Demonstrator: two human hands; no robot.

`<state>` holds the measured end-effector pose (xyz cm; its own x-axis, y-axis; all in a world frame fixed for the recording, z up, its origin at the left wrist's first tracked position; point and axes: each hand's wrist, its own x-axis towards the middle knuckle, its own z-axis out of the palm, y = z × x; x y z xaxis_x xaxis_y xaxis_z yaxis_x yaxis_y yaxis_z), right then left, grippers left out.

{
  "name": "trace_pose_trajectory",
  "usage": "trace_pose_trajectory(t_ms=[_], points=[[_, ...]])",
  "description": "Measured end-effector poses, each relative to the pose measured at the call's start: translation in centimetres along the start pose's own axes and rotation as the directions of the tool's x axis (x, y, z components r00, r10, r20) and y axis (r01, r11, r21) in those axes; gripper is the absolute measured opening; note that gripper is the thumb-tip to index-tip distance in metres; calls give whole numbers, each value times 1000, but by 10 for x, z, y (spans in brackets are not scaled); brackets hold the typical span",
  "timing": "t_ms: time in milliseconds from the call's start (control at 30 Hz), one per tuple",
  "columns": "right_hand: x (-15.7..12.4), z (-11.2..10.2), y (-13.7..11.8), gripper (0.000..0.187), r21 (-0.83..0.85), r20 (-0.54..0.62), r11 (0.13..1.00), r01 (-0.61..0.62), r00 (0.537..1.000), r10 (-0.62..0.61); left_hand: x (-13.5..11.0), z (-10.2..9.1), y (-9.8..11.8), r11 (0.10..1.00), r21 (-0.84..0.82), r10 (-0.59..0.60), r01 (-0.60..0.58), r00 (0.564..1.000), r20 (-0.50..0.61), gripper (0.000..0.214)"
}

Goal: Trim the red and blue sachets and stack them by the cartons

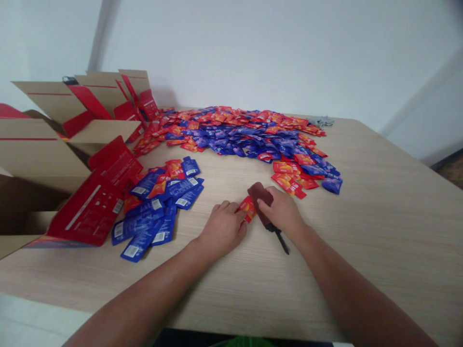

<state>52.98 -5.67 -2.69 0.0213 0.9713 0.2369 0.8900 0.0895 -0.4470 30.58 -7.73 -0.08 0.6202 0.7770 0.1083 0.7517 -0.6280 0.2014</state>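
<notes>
A small red and orange sachet lies flat on the table between my two hands. My left hand is closed at its left edge, fingers curled and pressing it down. In my right hand is a dark reddish-brown cloth, bunched up and resting over the right end of the sachet. A black strap trails from the cloth toward me. To the left of my left hand is a loose pile of blue sachets, mostly barcode side up, with some red ones mixed in.
A long heap of red and purple sachets spreads across the back of the table, curving forward on the right. Several open cardboard boxes with raised flaps stand along the left. Grey crumpled material lies at the back right.
</notes>
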Motion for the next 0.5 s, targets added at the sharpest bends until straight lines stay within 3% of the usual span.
trace_pose_trajectory(t_ms=[267,500], points=[[-13,-1,-17,16,153,102,965,214,968,-231,2,3,-2,999,-23,26,-26,999,32,24],[0,0,1,17,73,54,997,8,998,-12,-1,-1,-2,996,-86,37,-33,998,49,39]])
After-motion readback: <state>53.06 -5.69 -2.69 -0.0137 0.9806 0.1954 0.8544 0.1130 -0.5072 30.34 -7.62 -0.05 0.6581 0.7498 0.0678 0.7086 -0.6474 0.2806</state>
